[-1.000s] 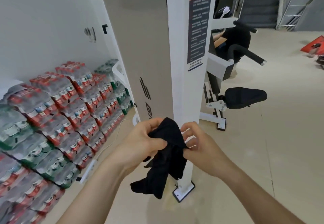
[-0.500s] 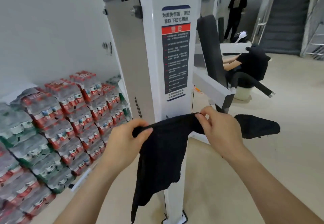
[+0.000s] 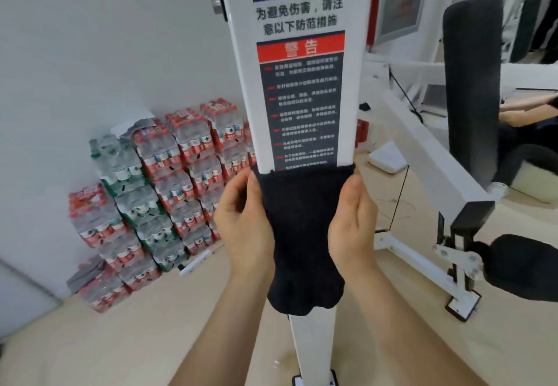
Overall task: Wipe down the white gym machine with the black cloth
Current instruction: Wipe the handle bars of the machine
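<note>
**At the near upright — cloth spread, most of the wipe ahead**

Against the front face of the white gym machine (image 3: pixel 309 346), on its near upright, we have the black cloth (image 3: pixel 302 234) stretched flat. Its top edge sits just under the warning label (image 3: pixel 300 98) and its loose lower end hangs down the post. Our left hand (image 3: pixel 244 222) grips the cloth's left edge and our right hand (image 3: pixel 353 222) grips the right edge. On each, the thumb lies along the front; the fingers go out of sight behind the cloth, so we cannot tell how they lie.

We judge the task to be at an early stage. The cloth is laid on the machine and ready for a stroke, but nothing here shows which surfaces are already clean. What looks left is nearly everything: the upright above and below the cloth, the label's face, and to the right the slanted white beam (image 3: pixel 428 156) and the low frame (image 3: pixel 422 267) near the floor. The black back pad (image 3: pixel 471 83) stands farther right. The stacked packs of water bottles (image 3: pixel 157 198) at the far left wall are no part of the job.
</note>
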A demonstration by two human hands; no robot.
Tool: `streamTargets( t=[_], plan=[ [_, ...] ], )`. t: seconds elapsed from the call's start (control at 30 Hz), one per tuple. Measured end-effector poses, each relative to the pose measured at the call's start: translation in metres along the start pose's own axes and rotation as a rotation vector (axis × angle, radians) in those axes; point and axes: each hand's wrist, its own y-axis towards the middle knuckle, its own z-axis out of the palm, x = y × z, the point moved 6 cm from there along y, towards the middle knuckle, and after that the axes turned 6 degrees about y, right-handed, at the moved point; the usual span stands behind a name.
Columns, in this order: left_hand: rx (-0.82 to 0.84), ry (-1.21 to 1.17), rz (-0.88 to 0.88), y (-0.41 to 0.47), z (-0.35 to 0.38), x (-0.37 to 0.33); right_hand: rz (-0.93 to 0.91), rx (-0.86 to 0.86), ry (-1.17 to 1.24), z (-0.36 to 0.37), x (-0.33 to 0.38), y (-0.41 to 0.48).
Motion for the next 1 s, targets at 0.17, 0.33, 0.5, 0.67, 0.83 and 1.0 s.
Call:
streamTargets(
  t=[0.17,0.33,0.5,0.67,0.83,1.0],
  plan=[
    [-0.021,0.154,-0.196,-0.041,0.000,0.061,0.194,0.064,0.081,-0.016,-0.069,-0.045],
    [0.101,0.370,-0.326,-0.062,-0.030,0.120,0.483,0.197,-0.093,-0.047,-0.120,-0.097],
    [0.003,0.534,-0.286,-0.050,-0.049,0.108,0.434,0.136,-0.313,-0.075,-0.088,-0.087],
    [0.307,0.333,-0.343,-0.083,-0.050,0.062,0.443,0.271,-0.152,-0.073,-0.020,-0.076],
    [0.674,0.443,-0.107,-0.103,-0.014,0.014,0.487,0.386,0.012,-0.044,0.019,-0.068],
    [0.515,0.606,0.093,-0.092,-0.020,-0.017,0.644,0.436,0.034,-0.050,0.017,-0.092]
  ],
)
